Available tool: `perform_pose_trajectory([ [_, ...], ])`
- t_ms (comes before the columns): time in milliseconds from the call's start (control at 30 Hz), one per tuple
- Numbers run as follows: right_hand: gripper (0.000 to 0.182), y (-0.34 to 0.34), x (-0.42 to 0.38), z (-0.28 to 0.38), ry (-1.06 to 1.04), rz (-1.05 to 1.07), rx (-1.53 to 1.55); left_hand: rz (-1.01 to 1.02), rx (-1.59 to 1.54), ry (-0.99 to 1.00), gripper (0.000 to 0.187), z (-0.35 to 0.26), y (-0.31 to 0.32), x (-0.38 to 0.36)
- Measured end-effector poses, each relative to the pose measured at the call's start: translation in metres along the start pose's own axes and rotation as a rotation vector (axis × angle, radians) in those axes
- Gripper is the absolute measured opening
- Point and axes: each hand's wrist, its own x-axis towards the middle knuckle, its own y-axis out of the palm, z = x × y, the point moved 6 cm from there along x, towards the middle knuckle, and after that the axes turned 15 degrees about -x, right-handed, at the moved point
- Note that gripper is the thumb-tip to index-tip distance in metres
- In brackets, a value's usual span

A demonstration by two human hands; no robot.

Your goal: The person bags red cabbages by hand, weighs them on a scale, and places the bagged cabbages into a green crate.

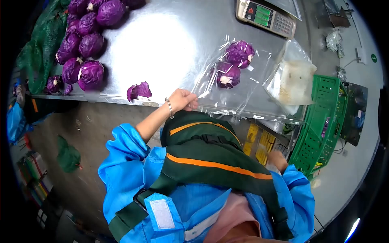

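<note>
Blue sleeves and a dark green apron with two orange stripes (210, 162) fill the foreground as a worker stands at a steel table (162, 44). Left hand (184, 99), a bracelet at its wrist, rests on the table's near edge with fingers curled at the corner of a clear plastic bag (231, 77); whether it actually pinches the film cannot be told. Two red cabbage halves (234, 65) lie in or under the bag near the middle of the table, one beyond the other. Right hand (277, 160) hangs low beside the apron, blurred, its grip impossible to judge. One loose cabbage leaf (139, 90) lies just left of the left hand. At least eight whole red cabbages (83, 44) are heaped at the table's far left on green netting (40, 52). One digital scale (267, 17) stands at the far edge, a stack of clear bags (291, 79) lies to its right, and one green plastic crate (320, 125) sits beside the table.
</note>
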Motion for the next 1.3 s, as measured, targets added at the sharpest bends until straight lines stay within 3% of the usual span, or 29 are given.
perform_pose_trajectory([
  [33,0.023,0.114,-0.02,-0.052,-0.018,0.225,-0.192,0.021,0.016,-0.008,0.028,-0.003,0.0,0.0],
  [67,0.026,0.128,-0.038,-0.066,-0.07,0.362,-0.194,0.06,0.098,-0.012,0.029,-0.009,-0.002,0.0],
  [133,0.027,0.092,-0.036,-0.069,0.043,0.389,-0.06,0.134,0.279,-0.04,0.03,-0.017,-0.012,-0.009],
  [167,0.03,0.037,-0.008,-0.052,0.217,0.278,0.08,0.078,0.403,-0.044,0.024,-0.028,-0.019,-0.014],
  [200,0.039,-0.048,0.002,-0.029,0.249,-0.352,0.387,-0.12,0.853,0.293,0.027,-0.051,-0.024,-0.019],
  [233,0.045,-0.141,-0.001,0.002,0.202,-0.769,0.444,-0.329,1.283,0.651,0.035,-0.07,-0.018,-0.032],
  [267,0.048,-0.187,0.012,0.02,0.074,-1.113,0.241,-0.214,1.271,1.258,0.047,-0.074,-0.002,-0.043],
  [300,0.046,-0.218,0.019,0.041,0.002,-1.322,0.136,0.027,1.265,1.432,0.045,-0.061,0.007,-0.037],
  [367,0.038,-0.26,0.034,0.072,-0.259,-1.478,0.062,0.258,1.294,1.481,0.035,-0.054,0.036,-0.034],
  [433,0.03,-0.271,0.047,0.082,-0.437,-1.332,-0.015,0.192,1.16,1.436,0.023,-0.053,0.048,-0.029],
  [467,0.017,-0.271,0.049,0.072,-0.465,-1.31,0.192,0.082,0.962,1.36,0.015,-0.065,0.049,-0.032],
  [500,0.013,-0.276,0.048,0.049,-0.352,-1.357,0.517,-0.022,0.843,1.306,0.012,-0.072,0.044,-0.032],
  [600,0.013,-0.278,0.042,0.005,-0.046,-1.406,1.483,-0.109,0.605,1.36,0.015,-0.131,0.076,-0.069],
  [667,0.012,-0.296,0.049,-0.024,-0.158,-1.563,1.818,-0.119,0.406,1.388,0.021,-0.182,0.105,-0.086],
  [700,0.012,-0.307,0.051,-0.039,-0.241,-1.649,1.985,-0.106,0.076,1.335,0.023,-0.192,0.112,-0.076],
  [733,0.013,-0.308,0.065,-0.05,-0.187,-1.704,2.06,-0.135,0.063,1.336,0.023,-0.196,0.119,-0.065],
  [767,0.015,-0.304,0.083,-0.055,-0.139,-1.606,2.153,-0.165,0.045,1.343,0.024,-0.203,0.126,-0.057],
  [833,0.018,-0.295,0.106,-0.058,-0.079,-1.399,2.304,-0.198,-0.057,1.169,0.024,-0.201,0.142,-0.058],
  [900,0.023,-0.284,0.104,-0.057,0.113,-1.274,2.215,-0.29,0.022,1.187,0.028,-0.189,0.143,-0.052],
  [1000,0.026,-0.252,0.098,-0.048,0.11,-1.119,2.077,-0.251,-0.065,0.818,0.032,-0.168,0.159,-0.069],
  [1033,0.026,-0.24,0.093,-0.041,0.123,-1.029,2.067,-0.212,-0.14,0.81,0.033,-0.151,0.153,-0.062],
  [1100,0.029,-0.207,0.092,-0.025,0.099,-0.809,2.032,-0.28,-0.22,0.494,0.033,-0.113,0.133,-0.058],
  [1133,0.028,-0.194,0.088,-0.012,0.06,-0.702,1.991,-0.222,-0.355,0.309,0.031,-0.096,0.131,-0.066],
  [1233,0.024,-0.155,0.104,0.026,-0.135,-0.23,1.636,-0.097,0.036,0.067,0.026,-0.044,0.098,-0.058],
  [1300,0.024,-0.17,0.108,0.038,-0.232,-0.385,1.239,-0.067,0.202,0.122,0.026,-0.029,0.074,-0.026],
])
